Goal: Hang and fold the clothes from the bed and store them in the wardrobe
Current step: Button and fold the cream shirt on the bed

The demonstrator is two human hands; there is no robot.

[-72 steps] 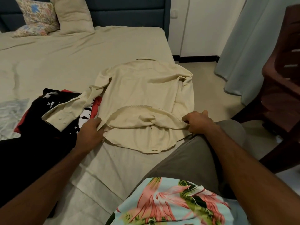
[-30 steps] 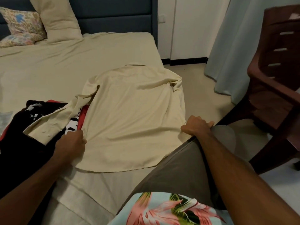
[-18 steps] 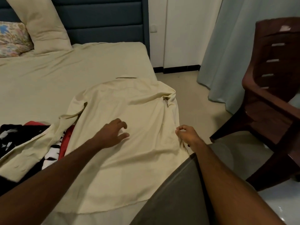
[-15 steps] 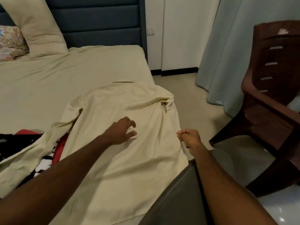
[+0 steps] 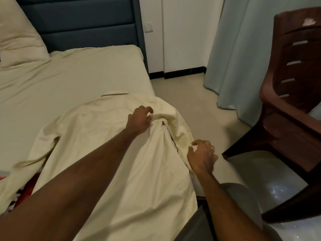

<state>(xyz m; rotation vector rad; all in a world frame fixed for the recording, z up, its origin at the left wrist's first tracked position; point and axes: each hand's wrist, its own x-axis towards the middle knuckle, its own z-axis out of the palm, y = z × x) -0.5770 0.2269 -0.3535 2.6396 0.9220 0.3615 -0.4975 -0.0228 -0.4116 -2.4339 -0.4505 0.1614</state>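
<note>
A cream long-sleeved shirt (image 5: 107, 153) lies spread back-up on the bed (image 5: 78, 72), close to the bed's right edge, with its collar pointing away from me. My left hand (image 5: 139, 119) reaches across to the shirt's right shoulder. Its curled fingers pinch the cloth, which puckers toward the hand. My right hand (image 5: 201, 155) sits at the shirt's right side edge, fingers curled on the folded-under sleeve. The left sleeve trails down to the lower left over red and black clothes (image 5: 26, 186).
A cream pillow (image 5: 17, 37) leans on the blue headboard (image 5: 86, 23). A brown plastic chair (image 5: 295, 87) stands at the right, close to my knee. A pale curtain (image 5: 243, 49) and white door panels (image 5: 184, 32) lie beyond a strip of floor (image 5: 199, 108).
My left hand moved from the middle of the shirt's back up to its right shoulder and bunched the cloth there. My right hand stayed at the right edge. The view shifted right.
</note>
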